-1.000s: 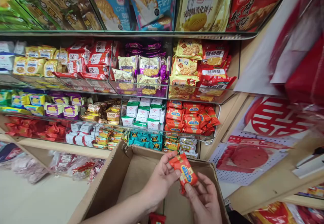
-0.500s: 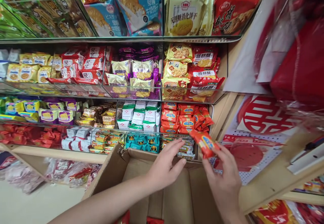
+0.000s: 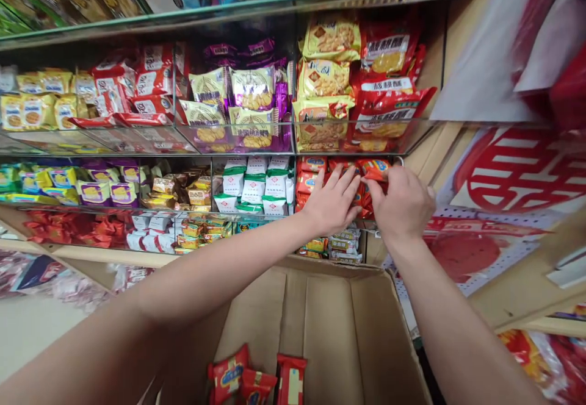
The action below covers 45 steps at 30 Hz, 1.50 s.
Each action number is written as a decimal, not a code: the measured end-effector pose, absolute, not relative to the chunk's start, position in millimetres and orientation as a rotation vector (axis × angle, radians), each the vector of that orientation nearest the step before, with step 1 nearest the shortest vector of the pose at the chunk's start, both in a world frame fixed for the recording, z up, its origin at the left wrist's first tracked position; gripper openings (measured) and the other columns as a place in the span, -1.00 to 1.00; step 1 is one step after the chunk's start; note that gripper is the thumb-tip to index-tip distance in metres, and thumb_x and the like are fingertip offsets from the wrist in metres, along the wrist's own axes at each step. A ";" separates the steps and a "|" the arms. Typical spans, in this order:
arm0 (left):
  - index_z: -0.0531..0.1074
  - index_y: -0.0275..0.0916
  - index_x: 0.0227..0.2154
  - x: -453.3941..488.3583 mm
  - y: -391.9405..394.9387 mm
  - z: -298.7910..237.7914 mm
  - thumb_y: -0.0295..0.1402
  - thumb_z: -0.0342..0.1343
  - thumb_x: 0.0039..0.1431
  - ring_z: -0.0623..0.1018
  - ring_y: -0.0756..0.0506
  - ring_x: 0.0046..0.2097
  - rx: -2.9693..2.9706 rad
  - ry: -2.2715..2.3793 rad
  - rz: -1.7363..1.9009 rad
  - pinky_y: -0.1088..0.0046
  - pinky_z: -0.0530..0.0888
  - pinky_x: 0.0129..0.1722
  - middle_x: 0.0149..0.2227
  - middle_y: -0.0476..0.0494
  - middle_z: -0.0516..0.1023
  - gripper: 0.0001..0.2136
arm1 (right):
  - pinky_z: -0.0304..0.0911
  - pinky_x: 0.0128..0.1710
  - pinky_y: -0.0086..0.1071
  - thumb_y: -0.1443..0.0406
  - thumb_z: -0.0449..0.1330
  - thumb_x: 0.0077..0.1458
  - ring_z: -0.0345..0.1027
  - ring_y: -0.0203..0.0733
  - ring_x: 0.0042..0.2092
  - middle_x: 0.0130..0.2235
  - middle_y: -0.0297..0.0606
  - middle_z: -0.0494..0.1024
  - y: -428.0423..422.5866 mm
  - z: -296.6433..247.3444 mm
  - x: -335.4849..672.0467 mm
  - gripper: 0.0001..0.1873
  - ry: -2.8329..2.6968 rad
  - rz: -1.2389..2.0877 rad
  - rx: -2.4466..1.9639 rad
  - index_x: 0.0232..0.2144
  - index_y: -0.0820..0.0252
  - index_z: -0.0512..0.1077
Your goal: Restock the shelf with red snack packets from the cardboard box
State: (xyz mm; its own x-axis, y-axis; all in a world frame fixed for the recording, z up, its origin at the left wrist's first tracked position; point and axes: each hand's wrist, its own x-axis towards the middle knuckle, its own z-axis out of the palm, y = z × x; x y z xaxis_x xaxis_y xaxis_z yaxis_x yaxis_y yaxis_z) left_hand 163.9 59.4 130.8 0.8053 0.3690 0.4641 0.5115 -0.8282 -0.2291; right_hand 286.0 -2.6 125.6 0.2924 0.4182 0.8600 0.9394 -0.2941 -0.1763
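My right hand (image 3: pixel 405 200) pinches a small red snack packet (image 3: pixel 375 169) at the right end of the lower shelf compartment. Beside it, my left hand (image 3: pixel 333 200) lies with fingers stretched out over the red packets (image 3: pixel 307 182) stacked there, and it hides part of the pile. Below my arms stands an open cardboard box (image 3: pixel 329 313). Several more red packets (image 3: pixel 229 373) lie on its bottom near me.
White-and-green packets (image 3: pixel 253 186) fill the compartment to the left. Above runs a glass-fronted shelf with walnut biscuit bags (image 3: pixel 384 109). A red paper cutout (image 3: pixel 517 170) hangs at the right. Silver packets (image 3: pixel 344 243) sit on the tier below.
Both hands have moved from above the box up to the red packets' compartment, the right one carrying its packet there. The view has tipped downward, showing more packets in the box.
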 end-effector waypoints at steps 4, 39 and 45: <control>-0.03 -0.41 0.16 179.8 66.1 138.3 -0.17 -0.22 0.18 -0.06 -0.28 0.22 -2.591 -0.637 -0.545 0.04 -0.08 0.13 0.24 -0.28 -0.07 -0.45 | 0.06 -0.32 -0.22 0.10 -0.01 0.09 0.29 -0.02 -0.29 -0.35 -0.07 0.44 11.3 128.7 286.6 -0.68 -1.063 -0.877 -1.896 -0.33 0.26 0.31; 0.06 -0.26 0.13 184.3 102.0 162.0 -0.15 -0.25 0.17 0.24 -0.21 0.06 -2.663 -0.630 -0.451 0.17 0.16 -0.03 0.10 -0.21 0.24 -0.50 | 0.12 -0.11 -0.22 0.44 -0.08 0.05 0.29 0.04 -0.10 -0.20 0.11 0.47 42.1 169.2 296.6 -0.68 -1.776 -0.582 -2.178 -0.22 0.48 0.40; -0.02 -0.26 0.16 161.2 95.1 156.3 0.01 -0.23 0.12 0.08 -0.24 0.17 -2.673 -0.600 -0.548 0.11 -0.02 0.10 0.20 -0.23 0.07 -0.38 | 0.01 0.06 -0.09 0.46 -0.11 0.06 -0.02 0.10 0.15 0.10 0.20 0.20 4.8 136.4 289.1 -0.52 -1.740 -0.889 -2.000 0.05 0.59 0.15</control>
